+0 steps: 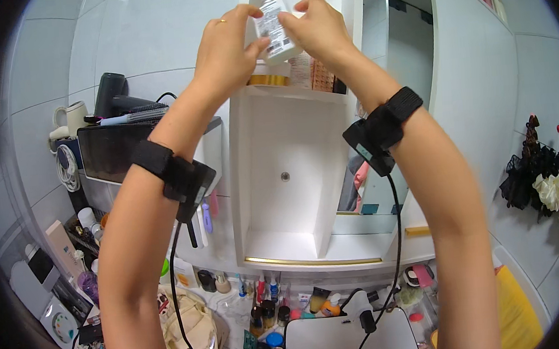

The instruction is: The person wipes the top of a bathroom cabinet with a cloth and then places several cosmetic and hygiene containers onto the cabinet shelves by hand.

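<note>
A small white bottle [274,32] with a printed label is held up in front of the upper cabinet shelf. My left hand [231,46] grips its left side, thumb and index finger against the bottle. From the other side my right hand [322,30] holds it, the thumb lying on the label's edge. Just behind and below the bottle, a gold-banded jar [268,79] and a patterned pinkish box [321,74] stand on the shelf. Both forearms reach up with black straps and small devices on them.
The white open cabinet [243,177] has a lower compartment beneath my hands, with a mirrored panel [360,194] beside it. Below are a sink [316,345], a crowded counter of bottles and a cream bag [190,326]. A hair dryer [110,92] lies at left; black cables hang from my forearms.
</note>
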